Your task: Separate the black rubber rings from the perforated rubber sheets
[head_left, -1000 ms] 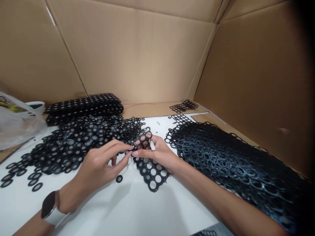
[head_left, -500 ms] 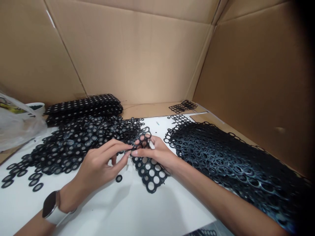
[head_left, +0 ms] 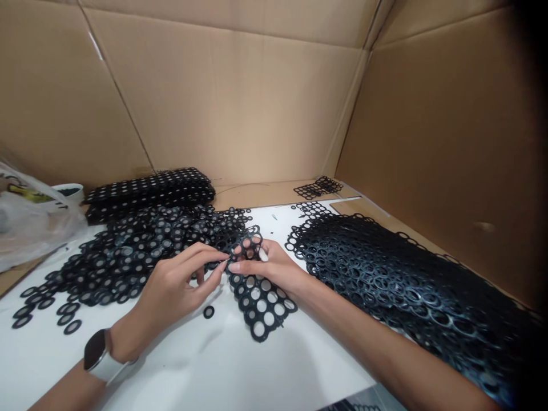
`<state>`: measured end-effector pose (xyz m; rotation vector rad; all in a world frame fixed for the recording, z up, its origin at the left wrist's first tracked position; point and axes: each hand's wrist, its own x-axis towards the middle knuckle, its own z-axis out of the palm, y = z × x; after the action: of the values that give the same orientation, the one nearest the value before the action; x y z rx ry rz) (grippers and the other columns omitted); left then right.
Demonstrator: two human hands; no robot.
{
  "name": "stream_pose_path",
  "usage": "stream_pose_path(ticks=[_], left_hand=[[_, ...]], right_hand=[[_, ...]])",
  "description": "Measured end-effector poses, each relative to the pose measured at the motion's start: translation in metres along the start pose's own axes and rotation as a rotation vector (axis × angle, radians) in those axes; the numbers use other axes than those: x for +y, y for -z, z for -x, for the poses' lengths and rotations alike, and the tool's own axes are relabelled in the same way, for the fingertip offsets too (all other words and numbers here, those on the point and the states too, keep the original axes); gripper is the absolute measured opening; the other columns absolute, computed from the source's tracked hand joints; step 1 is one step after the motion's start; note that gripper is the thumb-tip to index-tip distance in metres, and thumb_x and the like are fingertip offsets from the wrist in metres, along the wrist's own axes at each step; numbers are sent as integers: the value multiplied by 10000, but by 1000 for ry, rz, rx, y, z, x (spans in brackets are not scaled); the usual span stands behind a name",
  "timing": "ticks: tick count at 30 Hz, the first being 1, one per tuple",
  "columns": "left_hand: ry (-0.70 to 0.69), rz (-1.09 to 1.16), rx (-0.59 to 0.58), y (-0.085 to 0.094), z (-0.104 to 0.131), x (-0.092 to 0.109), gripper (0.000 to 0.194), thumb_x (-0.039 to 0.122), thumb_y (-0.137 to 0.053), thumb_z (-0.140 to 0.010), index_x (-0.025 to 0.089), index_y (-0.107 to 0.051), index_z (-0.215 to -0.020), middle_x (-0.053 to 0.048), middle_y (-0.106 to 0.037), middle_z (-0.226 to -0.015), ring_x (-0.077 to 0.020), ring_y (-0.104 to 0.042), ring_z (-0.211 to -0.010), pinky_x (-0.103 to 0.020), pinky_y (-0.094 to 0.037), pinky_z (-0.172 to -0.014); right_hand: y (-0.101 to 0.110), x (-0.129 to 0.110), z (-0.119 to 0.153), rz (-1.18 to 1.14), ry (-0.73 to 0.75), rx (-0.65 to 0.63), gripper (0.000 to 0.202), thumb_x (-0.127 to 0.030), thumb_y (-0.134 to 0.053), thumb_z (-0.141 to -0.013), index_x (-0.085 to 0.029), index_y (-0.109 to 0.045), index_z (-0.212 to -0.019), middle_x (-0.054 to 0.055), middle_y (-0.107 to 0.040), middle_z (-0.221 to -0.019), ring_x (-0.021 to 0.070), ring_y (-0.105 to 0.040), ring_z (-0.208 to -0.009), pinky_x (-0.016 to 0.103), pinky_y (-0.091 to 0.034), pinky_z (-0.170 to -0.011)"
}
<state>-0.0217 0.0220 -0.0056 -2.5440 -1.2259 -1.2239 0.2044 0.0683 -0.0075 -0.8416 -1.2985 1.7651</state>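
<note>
A black perforated rubber sheet point(head_left: 268, 311) with rows of round holes hangs from my right hand point(head_left: 274, 261), whose thumb and fingers pinch it near the top. My left hand point(head_left: 182, 282), wearing a watch at the wrist, has its thumb and forefinger pressed together at the sheet's left edge. What lies between those fingertips is too small to make out; it may be a ring of the sheet. One loose black ring point(head_left: 208, 312) rests on the white board just below my left fingertips. Beyond my left hand spreads a heap of black rings point(head_left: 141, 245).
At the right lies a large pile of emptied black lattice sheets point(head_left: 385, 274). Stacked perforated sheets point(head_left: 149, 191) stand at the back left. A plastic bag point(head_left: 38, 228) and a white tub point(head_left: 71, 194) sit far left. Cardboard walls point(head_left: 231, 103) enclose the white board point(head_left: 240, 377).
The held sheet has swung slightly, its lower corner shifting. My left fingertips stay at its edge. The whole view has tilted a little.
</note>
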Motion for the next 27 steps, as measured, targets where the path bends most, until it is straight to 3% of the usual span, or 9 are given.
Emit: stream_pose_path(ticks=[5, 21, 27], left_hand=[[21, 9, -47, -1, 1, -3, 161, 219, -665, -1027, 244, -737, -1169, -12, -738, -1121, -53, -569, -613, -203, -497, -588], [80, -8, -115, -2, 3, -10, 168, 275, -617, -1065, 255, -718, -1198, -7, -736, -1115, -73, -595, -641, -218, -480, -595], [85, -14, -119, -1, 1, -8, 119, 282, -608, -1061, 233, -706, -1108, -5, -707, -978, -93, -601, -652, -219, -465, -565]], right_hand=[[1, -1, 1, 78, 16, 2, 557, -400, -1007, -570, -206, -722, -1007, 50, -752, -1062, 238, -719, -1025, 419, -575, -996], [2, 2, -3, -5, 16, -20, 562, -321, -1023, -542, -196, -745, -1014, 39, -760, -1058, 200, -724, -981, 372, -569, -1005], [1, 1, -4, 17, 44, -30, 542, -363, -1016, -551, -182, -741, -982, 30, -752, -1008, 179, -706, -933, 354, -570, -964]])
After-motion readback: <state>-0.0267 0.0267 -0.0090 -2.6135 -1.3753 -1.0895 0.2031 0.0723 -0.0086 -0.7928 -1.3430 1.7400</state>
